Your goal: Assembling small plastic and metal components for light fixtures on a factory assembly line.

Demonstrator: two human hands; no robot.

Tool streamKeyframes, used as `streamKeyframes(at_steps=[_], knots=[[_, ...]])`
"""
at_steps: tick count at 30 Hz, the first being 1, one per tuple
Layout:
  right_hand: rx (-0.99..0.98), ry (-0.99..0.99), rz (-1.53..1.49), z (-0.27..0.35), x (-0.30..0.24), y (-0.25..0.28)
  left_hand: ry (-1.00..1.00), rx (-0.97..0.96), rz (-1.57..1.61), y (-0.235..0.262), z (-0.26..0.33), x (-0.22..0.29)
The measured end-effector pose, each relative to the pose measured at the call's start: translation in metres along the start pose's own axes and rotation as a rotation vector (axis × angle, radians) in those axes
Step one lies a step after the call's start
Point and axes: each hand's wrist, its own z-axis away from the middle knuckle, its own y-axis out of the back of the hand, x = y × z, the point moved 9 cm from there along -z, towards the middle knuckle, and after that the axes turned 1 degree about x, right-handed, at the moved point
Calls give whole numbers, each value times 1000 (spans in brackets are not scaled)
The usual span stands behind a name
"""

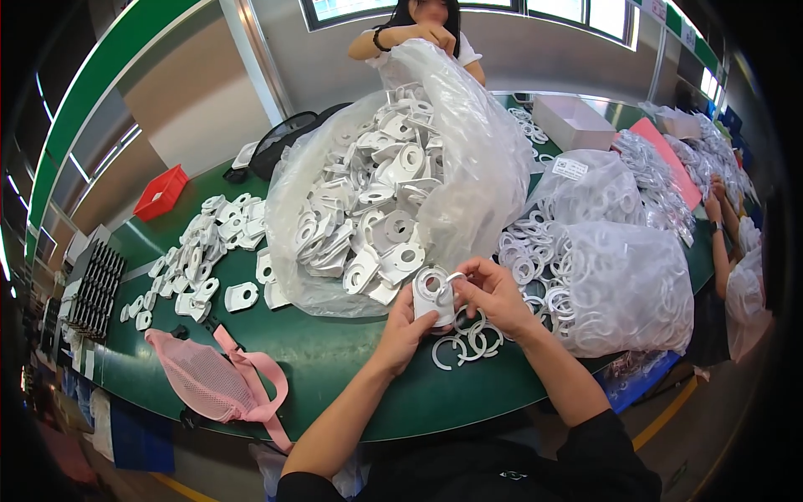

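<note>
My left hand (400, 336) is closed round a white plastic part (427, 311) with a rounded top and a circular hole, held upright just above the table. At the part's right upper edge, my right hand (500, 299) pinches a small white piece (456, 278), which looks like a ring partly hidden by the fingers. Whether that piece touches the part, I cannot tell. Several loose white open rings (477, 339) lie on the green table below my right hand. Beyond my hands, a large clear plastic bag (481, 167) gapes open, full of similar white parts (393, 226).
Loose white parts (201, 251) spread over the left of the green table (335, 368). A pink mesh bag (201, 376) lies near its front edge; a red bin (161, 192) stands far left. Bagged rings (631, 289) sit at right. A person (422, 33) stands opposite, another's arm (719, 243) far right.
</note>
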Motion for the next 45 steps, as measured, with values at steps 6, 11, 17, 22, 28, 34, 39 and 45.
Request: streamKeyframes(at_steps=[6, 11, 17, 22, 28, 34, 39, 45], knots=[[51, -45, 48, 1, 4, 4, -26, -1, 8, 0, 0, 0], [68, -112, 125, 2, 9, 6, -33, -3, 9, -3, 0, 1], [149, -106, 102, -1, 15, 13, -19, 4, -3, -4, 1, -1], [143, -166, 136, 0, 14, 13, -21, -13, -6, -6, 2, 1], [132, -129, 179, 0, 13, 12, 8, -51, -12, -8, 2, 1], [100, -43, 328, 0, 11, 10, -33, 31, -70, 3, 0, -1], [238, 134, 410, 4, -8, 9, -123, 99, -219, 7, 1, 7], [140, 229, 445, 1, -7, 6, -90, 59, -320, -1, 5, 2]])
